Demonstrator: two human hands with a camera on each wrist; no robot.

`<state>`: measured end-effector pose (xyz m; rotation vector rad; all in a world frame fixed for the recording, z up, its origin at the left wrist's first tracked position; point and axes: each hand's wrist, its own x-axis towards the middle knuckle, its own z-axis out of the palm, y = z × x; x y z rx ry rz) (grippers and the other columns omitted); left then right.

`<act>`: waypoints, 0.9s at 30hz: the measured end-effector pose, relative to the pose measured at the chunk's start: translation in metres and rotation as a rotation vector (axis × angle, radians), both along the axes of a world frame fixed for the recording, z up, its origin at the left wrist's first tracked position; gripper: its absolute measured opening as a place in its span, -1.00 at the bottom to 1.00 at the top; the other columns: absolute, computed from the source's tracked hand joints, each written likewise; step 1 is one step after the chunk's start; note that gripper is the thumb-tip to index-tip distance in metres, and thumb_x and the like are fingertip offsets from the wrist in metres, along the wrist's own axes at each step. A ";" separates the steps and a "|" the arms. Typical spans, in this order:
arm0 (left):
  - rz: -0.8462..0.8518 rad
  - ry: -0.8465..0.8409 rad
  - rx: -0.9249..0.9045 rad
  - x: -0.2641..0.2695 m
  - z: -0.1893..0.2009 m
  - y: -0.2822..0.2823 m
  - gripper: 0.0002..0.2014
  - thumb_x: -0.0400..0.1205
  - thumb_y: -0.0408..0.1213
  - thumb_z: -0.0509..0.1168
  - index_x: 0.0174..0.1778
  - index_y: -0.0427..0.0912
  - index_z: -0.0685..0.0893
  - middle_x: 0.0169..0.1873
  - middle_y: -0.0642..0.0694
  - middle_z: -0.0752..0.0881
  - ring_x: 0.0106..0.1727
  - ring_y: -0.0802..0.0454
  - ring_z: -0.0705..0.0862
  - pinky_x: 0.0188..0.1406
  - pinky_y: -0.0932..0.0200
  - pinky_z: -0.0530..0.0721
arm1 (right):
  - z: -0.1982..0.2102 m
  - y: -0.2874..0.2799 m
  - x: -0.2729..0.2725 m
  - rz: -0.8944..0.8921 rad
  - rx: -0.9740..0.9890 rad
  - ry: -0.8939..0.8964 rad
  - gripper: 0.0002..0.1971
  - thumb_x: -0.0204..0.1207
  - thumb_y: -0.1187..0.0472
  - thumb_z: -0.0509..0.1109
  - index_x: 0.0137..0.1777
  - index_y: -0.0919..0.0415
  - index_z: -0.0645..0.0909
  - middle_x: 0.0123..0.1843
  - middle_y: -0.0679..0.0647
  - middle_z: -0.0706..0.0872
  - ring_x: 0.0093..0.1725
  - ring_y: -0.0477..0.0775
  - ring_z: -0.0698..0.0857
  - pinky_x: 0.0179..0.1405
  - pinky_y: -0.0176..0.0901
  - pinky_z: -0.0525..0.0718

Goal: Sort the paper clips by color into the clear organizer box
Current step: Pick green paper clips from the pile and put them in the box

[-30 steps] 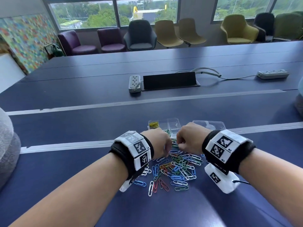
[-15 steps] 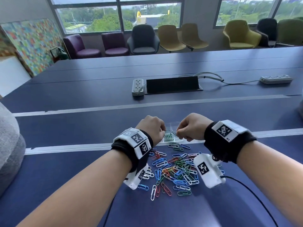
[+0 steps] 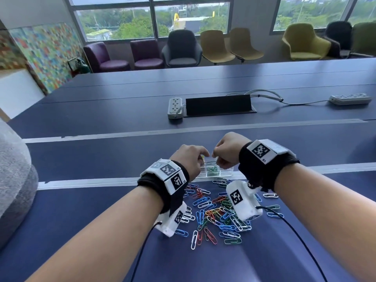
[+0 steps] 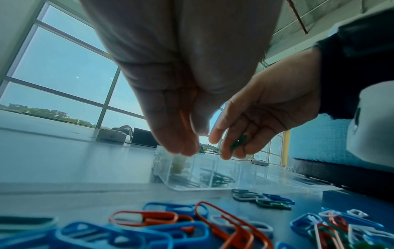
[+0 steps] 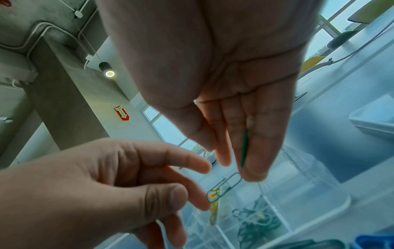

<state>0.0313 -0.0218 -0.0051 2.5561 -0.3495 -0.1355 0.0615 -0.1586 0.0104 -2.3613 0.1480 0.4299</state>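
Observation:
Both hands hover over the clear organizer box [image 3: 225,175], which holds green clips [image 3: 212,169] in one compartment and yellow clips [image 5: 214,212] in another. My right hand [image 3: 225,149] pinches a green paper clip [image 4: 238,142] edge-on between its fingers [image 5: 255,151]. A second green clip [image 5: 224,187] hangs just under the right fingertips above the box; I cannot tell whether it is held or loose. My left hand [image 3: 193,157] is beside it, fingers loosely curled and apart from the thumb [image 5: 177,197]. The mixed pile of clips [image 3: 215,216] lies on the table below my wrists.
A power strip [image 3: 175,107], a black cable flap [image 3: 219,106] and a second power strip [image 3: 350,98] lie farther back on the dark blue table [image 3: 101,200]. A grey cushion [image 3: 14,180] sits at the left edge. Chairs line the far windows.
Both hands rose from the pile and moved forward to above the box. The clip pulled between them now hangs at the right fingertips, and the left fingers have spread.

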 end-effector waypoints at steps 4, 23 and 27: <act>-0.039 -0.003 0.033 -0.004 0.002 -0.001 -0.64 0.61 -0.47 0.16 0.26 -0.13 0.68 0.03 -0.16 0.79 0.06 -0.09 0.73 0.23 0.08 0.65 | 0.004 -0.001 0.001 -0.028 0.030 0.022 -0.71 0.47 0.38 0.22 0.05 0.46 0.73 -0.11 0.29 0.84 -0.09 0.23 0.83 0.05 0.14 0.78; -0.103 0.007 0.102 -0.014 0.006 0.010 -0.80 0.63 -0.24 0.27 0.14 -0.05 0.71 -0.05 -0.05 0.76 -0.15 0.10 0.61 -0.02 0.29 0.55 | 0.020 -0.003 -0.019 -0.051 0.399 -0.001 -0.64 0.61 0.52 0.08 0.33 0.23 0.46 -0.24 0.19 0.63 -0.35 0.06 0.62 -0.49 -0.23 0.72; -0.166 0.022 0.141 -0.018 0.007 0.011 -0.87 0.59 -0.21 0.32 -0.02 -0.10 0.75 -0.20 -0.02 0.72 -0.23 0.13 0.60 -0.12 0.29 0.55 | 0.016 -0.023 -0.034 0.208 -0.178 -0.180 -0.72 0.50 0.39 0.21 -0.04 0.10 0.72 -0.34 -0.03 0.69 -0.38 -0.07 0.64 -0.20 -0.20 0.71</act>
